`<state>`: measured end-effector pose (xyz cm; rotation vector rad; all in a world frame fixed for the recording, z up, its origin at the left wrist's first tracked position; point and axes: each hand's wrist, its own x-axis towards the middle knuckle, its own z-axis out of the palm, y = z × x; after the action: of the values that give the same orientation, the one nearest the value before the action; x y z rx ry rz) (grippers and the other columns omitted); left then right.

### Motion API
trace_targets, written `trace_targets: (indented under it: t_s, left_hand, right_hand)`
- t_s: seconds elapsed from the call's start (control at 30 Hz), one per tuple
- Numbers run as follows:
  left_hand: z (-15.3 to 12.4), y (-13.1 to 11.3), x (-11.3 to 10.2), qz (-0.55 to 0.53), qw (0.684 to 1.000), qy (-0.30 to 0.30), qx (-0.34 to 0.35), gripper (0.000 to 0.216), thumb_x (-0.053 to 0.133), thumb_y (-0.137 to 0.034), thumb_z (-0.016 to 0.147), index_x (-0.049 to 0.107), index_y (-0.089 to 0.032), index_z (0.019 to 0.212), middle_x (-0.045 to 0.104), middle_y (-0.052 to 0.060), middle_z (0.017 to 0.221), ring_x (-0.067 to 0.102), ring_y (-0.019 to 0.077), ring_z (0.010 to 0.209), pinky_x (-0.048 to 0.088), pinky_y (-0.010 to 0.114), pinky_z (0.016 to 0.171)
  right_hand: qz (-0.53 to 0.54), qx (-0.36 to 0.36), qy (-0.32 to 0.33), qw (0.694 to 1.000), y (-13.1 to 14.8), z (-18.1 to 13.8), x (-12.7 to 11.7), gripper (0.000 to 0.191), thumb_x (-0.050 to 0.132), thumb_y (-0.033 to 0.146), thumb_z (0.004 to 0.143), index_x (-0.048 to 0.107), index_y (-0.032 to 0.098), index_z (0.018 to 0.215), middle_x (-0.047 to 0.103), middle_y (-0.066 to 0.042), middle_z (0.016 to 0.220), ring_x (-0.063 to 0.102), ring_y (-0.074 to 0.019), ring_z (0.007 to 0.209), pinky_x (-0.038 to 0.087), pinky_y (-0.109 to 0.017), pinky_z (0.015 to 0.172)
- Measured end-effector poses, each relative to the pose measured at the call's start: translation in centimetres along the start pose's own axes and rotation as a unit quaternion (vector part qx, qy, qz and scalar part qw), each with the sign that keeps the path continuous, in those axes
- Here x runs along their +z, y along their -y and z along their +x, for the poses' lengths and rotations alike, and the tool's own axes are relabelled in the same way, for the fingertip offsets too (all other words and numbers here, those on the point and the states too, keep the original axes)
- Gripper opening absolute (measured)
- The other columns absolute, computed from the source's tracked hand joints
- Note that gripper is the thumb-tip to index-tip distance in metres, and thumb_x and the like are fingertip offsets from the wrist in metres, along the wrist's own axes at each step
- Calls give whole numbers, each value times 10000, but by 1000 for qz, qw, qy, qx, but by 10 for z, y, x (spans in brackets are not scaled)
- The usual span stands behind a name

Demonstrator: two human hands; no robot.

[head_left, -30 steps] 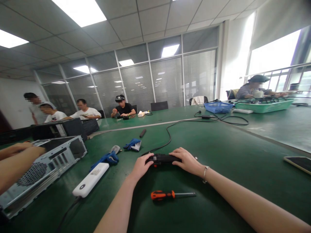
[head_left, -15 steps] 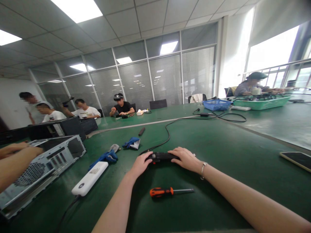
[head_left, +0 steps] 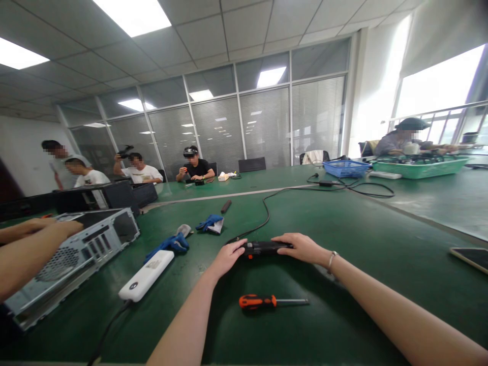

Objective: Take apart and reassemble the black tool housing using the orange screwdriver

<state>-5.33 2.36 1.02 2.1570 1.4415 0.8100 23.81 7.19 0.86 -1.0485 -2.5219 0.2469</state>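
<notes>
A black, elongated corded tool with a small orange-red part lies level at the table's middle. My left hand is closed round its left end, where a black cable leads off. My right hand grips the right end, fingers on top; the far tip is hidden beneath it. Nearer to me, an orange-and-black screwdriver rests flat, its shaft pointing right.
On the left are a white power strip, blue-and-grey gloves and a metal computer case with another person's arms over it. A phone lies far right. Blue and green baskets stand behind.
The view has turned a little to the left, so most things sit further right. Both my hands and the black tool have shifted slightly right, with the grip kept.
</notes>
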Motion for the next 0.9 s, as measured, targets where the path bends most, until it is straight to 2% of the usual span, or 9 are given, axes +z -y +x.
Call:
trace_targets:
  t_s: [0.2, 0.4, 0.63, 0.9]
  left_hand:
    - [-2, -2, -1, 5, 1000, -9, -4, 418, 486, -285, 899, 574, -201, 1299, 585, 61, 1327, 533, 234, 1237, 366, 348, 1068]
    - [0, -7, -4, 4, 1000, -2, -8, 399, 506, -279, 889, 597, -215, 1273, 606, 46, 1303, 548, 242, 1221, 377, 367, 1062]
    - [1, -7, -4, 14, 1000, -4, -8, 394, 519, -261, 879, 612, -198, 1257, 621, 59, 1283, 564, 255, 1202, 388, 369, 1051]
    - [3, -12, -2, 41, 999, 2, -10, 372, 531, -207, 860, 641, -196, 1216, 652, 64, 1242, 588, 250, 1164, 400, 358, 1039]
  right_hand:
    - [22, 6, -35, 999, 1, -4, 2, 420, 529, 484, 865, 612, 292, 1230, 668, -39, 1148, 631, -227, 977, 473, -343, 877]
    - [39, 4, -59, 998, 2, -6, 2, 391, 547, 459, 866, 635, 286, 1205, 662, -32, 1181, 610, -236, 1058, 464, -363, 915]
    - [39, 11, -56, 998, 2, -5, 2, 399, 567, 466, 854, 633, 305, 1213, 667, -20, 1187, 609, -238, 1073, 458, -364, 927]
    - [41, 22, -25, 999, 2, -3, -2, 439, 599, 511, 811, 653, 301, 1193, 707, -29, 1097, 650, -244, 969, 486, -344, 853]
